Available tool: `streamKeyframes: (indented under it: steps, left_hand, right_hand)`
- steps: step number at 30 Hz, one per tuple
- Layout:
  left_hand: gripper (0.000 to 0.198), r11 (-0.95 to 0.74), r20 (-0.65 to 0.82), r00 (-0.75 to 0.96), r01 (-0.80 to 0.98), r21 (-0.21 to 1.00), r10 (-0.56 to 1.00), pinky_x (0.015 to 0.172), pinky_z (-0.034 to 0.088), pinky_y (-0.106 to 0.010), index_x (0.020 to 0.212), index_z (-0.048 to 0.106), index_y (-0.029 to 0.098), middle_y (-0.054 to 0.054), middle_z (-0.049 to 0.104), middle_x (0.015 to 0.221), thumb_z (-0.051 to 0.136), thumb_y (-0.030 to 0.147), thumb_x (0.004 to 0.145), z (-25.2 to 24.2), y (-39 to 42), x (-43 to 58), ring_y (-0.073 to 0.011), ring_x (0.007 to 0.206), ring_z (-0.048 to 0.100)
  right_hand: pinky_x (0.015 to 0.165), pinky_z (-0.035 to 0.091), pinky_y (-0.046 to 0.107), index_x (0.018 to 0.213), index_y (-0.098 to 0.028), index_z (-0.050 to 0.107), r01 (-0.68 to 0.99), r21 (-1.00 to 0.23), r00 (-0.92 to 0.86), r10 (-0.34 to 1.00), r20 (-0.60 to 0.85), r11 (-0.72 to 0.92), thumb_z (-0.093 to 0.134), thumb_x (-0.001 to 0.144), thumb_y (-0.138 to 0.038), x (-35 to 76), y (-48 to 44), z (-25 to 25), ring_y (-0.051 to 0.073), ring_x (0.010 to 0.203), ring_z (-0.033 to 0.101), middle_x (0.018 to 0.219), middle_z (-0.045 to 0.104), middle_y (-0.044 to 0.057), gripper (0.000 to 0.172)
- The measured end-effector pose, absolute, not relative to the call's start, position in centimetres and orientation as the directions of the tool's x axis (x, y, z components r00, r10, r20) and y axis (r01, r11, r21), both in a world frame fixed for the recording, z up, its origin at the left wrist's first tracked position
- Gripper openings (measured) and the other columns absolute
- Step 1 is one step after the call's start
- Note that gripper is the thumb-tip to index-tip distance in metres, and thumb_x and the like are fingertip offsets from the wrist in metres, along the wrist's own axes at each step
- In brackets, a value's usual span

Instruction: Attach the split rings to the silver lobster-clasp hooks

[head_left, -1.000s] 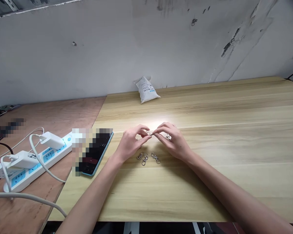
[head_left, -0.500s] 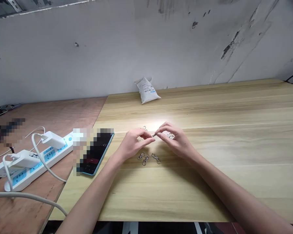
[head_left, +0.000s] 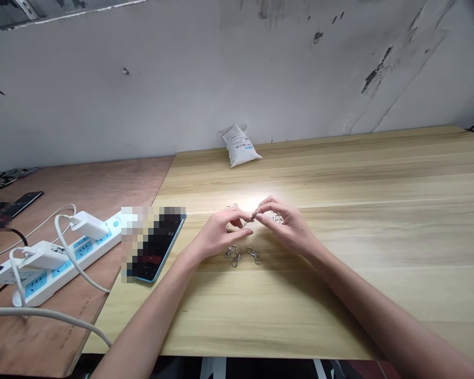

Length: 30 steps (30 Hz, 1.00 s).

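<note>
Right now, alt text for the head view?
A person's left hand and right hand meet at a small metal part over a wood table. Metal clasps lie nearer the viewer; a phone and a power strip sit to the left, a white bag at the back by the wall.

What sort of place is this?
Probably a makeshift workroom, though home or workshop is unclear: the wall is chipped and stained, a power strip holds chargers, and metal clasps lie on the wood-grain table.
</note>
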<state>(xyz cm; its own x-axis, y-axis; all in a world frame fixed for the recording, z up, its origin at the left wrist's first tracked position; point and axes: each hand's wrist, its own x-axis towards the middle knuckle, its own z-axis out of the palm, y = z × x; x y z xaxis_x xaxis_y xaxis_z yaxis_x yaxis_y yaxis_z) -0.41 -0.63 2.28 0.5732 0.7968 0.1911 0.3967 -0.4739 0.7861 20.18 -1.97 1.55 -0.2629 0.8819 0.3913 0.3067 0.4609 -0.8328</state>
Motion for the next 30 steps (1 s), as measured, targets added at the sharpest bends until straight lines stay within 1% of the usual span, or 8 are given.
streamKeyframes:
  steps: [3,6,9,15,21,25,30]
  left_hand:
    - [0.017,-0.482,0.209,0.578,0.371,0.794,0.789,0.077,0.053,-0.029,0.099,0.070,0.021,-0.005,0.067,0.101,0.067,0.028,0.084,2.35,-0.45,-0.62,-0.0158,0.088,0.063]
    - [0.017,-0.461,0.199,0.570,0.364,0.809,0.797,0.074,0.053,-0.029,0.097,0.071,0.021,-0.005,0.067,0.100,0.068,0.030,0.084,2.52,-0.31,-0.78,-0.0156,0.085,0.063]
    - [0.015,-0.446,0.196,0.565,0.347,0.825,0.801,0.075,0.052,-0.029,0.095,0.071,0.021,-0.005,0.068,0.098,0.070,0.029,0.082,2.73,-0.30,-0.83,-0.0152,0.084,0.063]
    - [0.013,-0.399,0.164,0.553,0.335,0.853,0.817,0.074,0.050,-0.029,0.084,0.071,0.020,-0.004,0.067,0.091,0.072,0.032,0.080,3.00,-0.47,-0.67,-0.0161,0.085,0.061]
    - [0.015,-0.348,0.126,0.509,0.370,0.861,0.852,0.072,0.049,-0.029,0.087,0.072,0.020,-0.004,0.068,0.093,0.073,0.033,0.079,3.07,-0.61,-0.56,-0.0174,0.088,0.061]
    - [0.012,-0.366,0.138,0.520,0.366,0.856,0.843,0.075,0.048,-0.030,0.082,0.072,0.020,-0.003,0.067,0.089,0.072,0.032,0.080,3.13,-0.72,-0.53,-0.0166,0.086,0.061]
    - [0.015,-0.350,0.111,0.501,0.414,0.840,0.858,0.072,0.049,-0.030,0.080,0.071,0.020,-0.003,0.068,0.090,0.072,0.035,0.080,3.04,-0.79,-0.36,-0.0168,0.086,0.061]
  right_hand:
    - [0.070,0.047,0.031,0.086,-0.022,0.069,0.298,-0.845,-0.258,0.890,0.377,0.444,0.056,0.091,-0.029,20.22,-1.92,1.65,0.020,0.089,0.060,0.091,0.065,0.006,0.016]
    - [0.071,0.046,0.031,0.085,-0.021,0.069,0.278,-0.865,-0.260,0.900,0.350,0.417,0.057,0.091,-0.030,20.27,-1.90,1.71,0.020,0.090,0.060,0.092,0.064,0.006,0.016]
    - [0.071,0.045,0.030,0.084,-0.021,0.069,0.265,-0.877,-0.262,0.905,0.334,0.400,0.057,0.091,-0.030,20.32,-1.99,1.80,0.019,0.090,0.059,0.092,0.063,0.006,0.015]
    - [0.070,0.045,0.029,0.084,-0.021,0.068,0.253,-0.886,-0.280,0.906,0.317,0.388,0.058,0.090,-0.030,20.35,-2.09,1.87,0.019,0.089,0.059,0.092,0.063,0.005,0.015]
    - [0.070,0.045,0.029,0.083,-0.021,0.068,0.250,-0.885,-0.292,0.902,0.319,0.393,0.058,0.090,-0.028,20.31,-2.01,1.67,0.018,0.088,0.059,0.092,0.063,0.005,0.014]
    - [0.071,0.045,0.030,0.083,-0.021,0.068,0.261,-0.877,-0.301,0.897,0.323,0.404,0.058,0.090,-0.027,20.23,-1.95,1.46,0.018,0.088,0.059,0.092,0.063,0.005,0.014]
    - [0.071,0.046,0.030,0.083,-0.021,0.068,0.299,-0.850,-0.322,0.884,0.338,0.434,0.058,0.090,-0.026,20.12,-1.74,1.19,0.018,0.085,0.058,0.088,0.062,0.005,0.014]
